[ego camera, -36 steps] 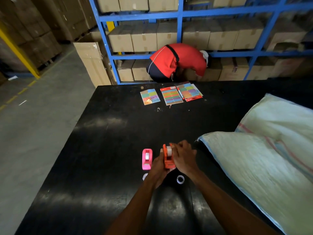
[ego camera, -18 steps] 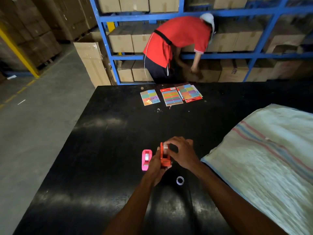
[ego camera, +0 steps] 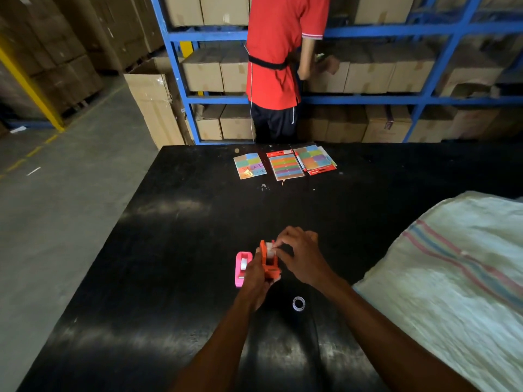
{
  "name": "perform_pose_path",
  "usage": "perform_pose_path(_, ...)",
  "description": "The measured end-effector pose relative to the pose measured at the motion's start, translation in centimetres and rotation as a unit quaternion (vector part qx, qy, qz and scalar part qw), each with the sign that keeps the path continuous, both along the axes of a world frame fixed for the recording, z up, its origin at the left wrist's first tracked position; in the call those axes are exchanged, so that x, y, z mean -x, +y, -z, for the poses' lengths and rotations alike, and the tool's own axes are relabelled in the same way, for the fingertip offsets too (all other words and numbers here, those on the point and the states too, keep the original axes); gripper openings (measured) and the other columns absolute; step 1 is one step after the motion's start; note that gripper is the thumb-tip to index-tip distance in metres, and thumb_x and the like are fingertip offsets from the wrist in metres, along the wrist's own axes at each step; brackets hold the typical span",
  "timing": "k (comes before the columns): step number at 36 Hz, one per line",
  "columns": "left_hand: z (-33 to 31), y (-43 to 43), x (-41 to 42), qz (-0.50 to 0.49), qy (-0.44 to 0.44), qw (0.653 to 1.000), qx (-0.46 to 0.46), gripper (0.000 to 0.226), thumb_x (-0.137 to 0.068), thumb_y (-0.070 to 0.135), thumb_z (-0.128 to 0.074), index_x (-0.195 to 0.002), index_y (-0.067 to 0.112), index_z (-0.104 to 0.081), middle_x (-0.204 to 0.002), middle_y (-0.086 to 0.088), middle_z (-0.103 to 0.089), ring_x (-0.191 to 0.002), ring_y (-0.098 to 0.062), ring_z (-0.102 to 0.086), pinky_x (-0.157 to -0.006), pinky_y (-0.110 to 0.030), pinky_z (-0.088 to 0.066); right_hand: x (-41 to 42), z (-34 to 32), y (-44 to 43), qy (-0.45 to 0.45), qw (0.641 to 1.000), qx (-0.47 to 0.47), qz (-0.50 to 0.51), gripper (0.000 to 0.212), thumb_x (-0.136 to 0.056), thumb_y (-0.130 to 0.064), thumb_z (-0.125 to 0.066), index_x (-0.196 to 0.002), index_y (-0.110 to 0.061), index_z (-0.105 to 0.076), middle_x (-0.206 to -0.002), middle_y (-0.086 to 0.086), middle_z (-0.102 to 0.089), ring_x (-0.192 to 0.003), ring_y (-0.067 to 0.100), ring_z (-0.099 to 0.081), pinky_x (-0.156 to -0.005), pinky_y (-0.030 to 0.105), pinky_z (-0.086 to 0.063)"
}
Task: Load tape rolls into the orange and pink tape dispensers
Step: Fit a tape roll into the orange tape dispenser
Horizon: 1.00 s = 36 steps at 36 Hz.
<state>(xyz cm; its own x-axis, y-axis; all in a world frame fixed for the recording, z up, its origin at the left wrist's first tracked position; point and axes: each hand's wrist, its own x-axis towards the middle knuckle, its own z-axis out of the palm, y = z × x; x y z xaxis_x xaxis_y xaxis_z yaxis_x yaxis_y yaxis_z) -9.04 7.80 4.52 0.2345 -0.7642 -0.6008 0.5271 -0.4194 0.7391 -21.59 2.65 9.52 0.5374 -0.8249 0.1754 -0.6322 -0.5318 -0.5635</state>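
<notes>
My left hand grips the orange tape dispenser from its left side, holding it just above the black table. A whitish tape roll sits in the dispenser's top. My right hand pinches that roll with its fingertips. The pink tape dispenser lies flat on the table just left of my left hand, with a white roll inside it. A loose clear tape roll lies on the table below my right wrist.
A large white woven sack with coloured stripes covers the table's right side. Three packs of coloured sticky notes lie at the far edge. A person in a red shirt stands behind the table at blue shelving full of cartons.
My right hand's fingers shifted onto the roll at the dispenser's top. The person in red rose from a crouch to standing. The view tilted, so the sack sits lower right.
</notes>
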Motion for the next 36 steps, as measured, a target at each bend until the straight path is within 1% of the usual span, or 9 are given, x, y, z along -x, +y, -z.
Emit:
perform_pose_path(5,-0.4,-0.6,-0.2,-0.033,0.016,0.999,0.008,0.035,-0.099,0.04,-0.046,-0.089,0.015,-0.067,-0.084,-0.009,-0.073,-0.083,-0.024,-0.067,-0.094,-0.047,-0.051,0.2,0.4,1.5,-0.016,1.0,0.008,-0.015,0.006,-0.088,-0.028,-0.066,-0.09,-0.033,-0.062,-0.104,-0.016,-0.054,-0.106,0.001,-0.049,-0.101,0.033,-0.027)
perform_pose_path(12,-0.7,-0.6,-0.3,-0.054,0.041,0.998,-0.009,0.04,-0.098,0.043,-0.048,-0.112,0.007,-0.061,-0.095,-0.015,-0.07,-0.087,-0.024,-0.067,-0.09,-0.041,-0.053,0.5,1.7,3.3,0.005,1.0,0.002,-0.014,0.008,-0.088,-0.035,-0.065,-0.094,-0.031,-0.066,-0.104,-0.014,-0.054,-0.102,0.002,-0.049,-0.097,0.03,-0.03)
perform_pose_path(16,-0.6,-0.4,-0.2,-0.044,0.042,0.998,-0.008,0.036,-0.099,0.04,-0.047,-0.1,0.008,-0.062,-0.084,-0.013,-0.07,-0.078,-0.022,-0.067,-0.079,-0.036,-0.054,0.5,2.6,3.9,0.017,1.0,0.006,-0.005,0.009,-0.087,-0.037,-0.064,-0.096,-0.033,-0.066,-0.101,-0.015,-0.053,-0.1,0.003,-0.049,-0.096,0.032,-0.034)
perform_pose_path(24,0.9,0.1,-0.3,-0.049,0.06,0.997,0.004,0.034,-0.098,0.037,-0.052,-0.103,0.006,-0.065,-0.083,-0.013,-0.074,-0.082,-0.025,-0.07,-0.102,-0.048,-0.048,0.2,3.2,4.5,0.047,0.999,0.02,0.016,0.014,-0.088,-0.041,-0.063,-0.099,-0.035,-0.068,-0.101,-0.014,-0.048,-0.099,0.006,-0.046,-0.09,0.028,-0.029)
perform_pose_path(26,1.6,0.0,-0.5,-0.046,0.052,0.998,-0.005,0.036,-0.098,0.037,-0.051,-0.107,0.005,-0.063,-0.085,-0.013,-0.072,-0.081,-0.025,-0.069,-0.097,-0.047,-0.051,0.3,3.5,4.6,0.057,0.998,0.02,0.009,0.016,-0.089,-0.044,-0.061,-0.099,-0.035,-0.069,-0.1,-0.014,-0.047,-0.099,0.006,-0.044,-0.091,0.029,-0.03)
perform_pose_path(29,2.0,0.0,-0.7,-0.062,0.037,0.997,-0.032,0.038,-0.098,0.038,-0.049,-0.111,0.005,-0.062,-0.083,-0.013,-0.069,-0.07,-0.022,-0.068,-0.07,-0.036,-0.056,0.6,3.7,4.8,0.057,0.998,0.011,-0.015,0.019,-0.089,-0.048,-0.058,-0.099,-0.037,-0.071,-0.096,-0.019,-0.044,-0.096,0.003,-0.04,-0.09,0.03,-0.029)
perform_pose_path(31,1.8,-0.2,-0.8,-0.07,0.035,0.996,-0.036,0.036,-0.098,0.038,-0.049,-0.107,0.006,-0.062,-0.085,-0.014,-0.069,-0.072,-0.024,-0.067,-0.07,-0.036,-0.055,0.8,4.0,4.8,0.025,1.0,-0.002,-0.002,0.022,-0.089,-0.05,-0.056,-0.097,-0.036,-0.071,-0.093,-0.019,-0.046,-0.091,0.001,-0.041,-0.088,0.03,-0.032)
perform_pose_path(33,1.5,-0.3,-0.8,-0.065,0.033,0.997,-0.036,0.032,-0.099,0.038,-0.046,-0.096,0.01,-0.062,-0.085,-0.014,-0.07,-0.077,-0.026,-0.067,-0.082,-0.041,-0.054,0.8,4.4,4.5,-0.052,0.997,-0.033,0.054,0.019,-0.087,-0.048,-0.057,-0.09,-0.034,-0.07,-0.089,-0.017,-0.054,-0.087,0.001,-0.051,-0.086,0.03,-0.04)
perform_pose_path(36,1.8,-0.6,-0.9,-0.036,0.019,0.999,-0.034,0.03,-0.1,0.036,-0.042,-0.093,0.016,-0.063,-0.091,-0.013,-0.074,-0.091,-0.029,-0.068,-0.089,-0.042,-0.051,0.7,4.5,3.3,-0.147,0.972,-0.129,0.132,0.004,-0.089,-0.027,-0.065,-0.09,-0.03,-0.069,-0.091,-0.014,-0.063,-0.084,-0.001,-0.062,-0.077,0.017,-0.046)
